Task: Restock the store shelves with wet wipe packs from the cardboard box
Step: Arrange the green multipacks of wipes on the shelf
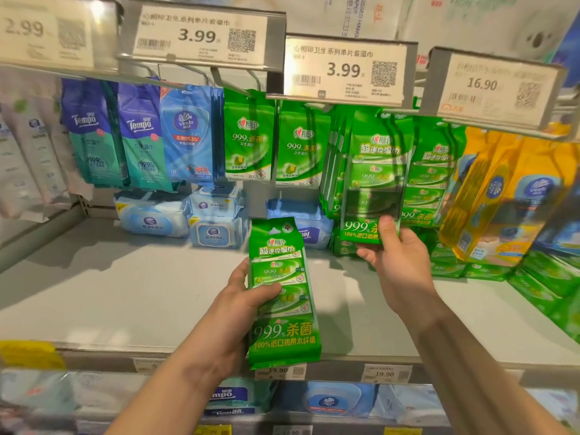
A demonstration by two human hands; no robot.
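Green fills the middle of the frame: two tall wipe packs, one in each hand. The left hand (pixel 241 304) comes up from the lower centre and grips the near pack (pixel 284 293) at its left edge, thumb curled across the front, fingers hidden behind. That pack stands upright, slightly tilted, in front of the grey shelf (pixel 125 287), its foot level with the shelf's front lip.

The right hand (pixel 397 260) reaches in from the lower right, higher and farther back. It holds the bottom of the far pack (pixel 373 183), thumb pressed on the front, fingers curled underneath. This pack's top sits up among the hooks under the 3.99 tag (pixel 343 70), right of centre, against a row of matching hung packs (pixel 434 177) just to its right. Whether it is already on a hook cannot be told; the tag hides its top.

The two held packs are apart, the near one lower and to the left of the far one.

Left of the far pack hang smaller green packs (pixel 251 136), then blue packs (pixel 188 133) toward the upper left. Pale blue tubs of wipes (pixel 216 221) lie at the back of the shelf, centre left. Yellow packs (pixel 508 189) hang at the right edge, with more green packs (pixel 539 277) stacked on the shelf below them.
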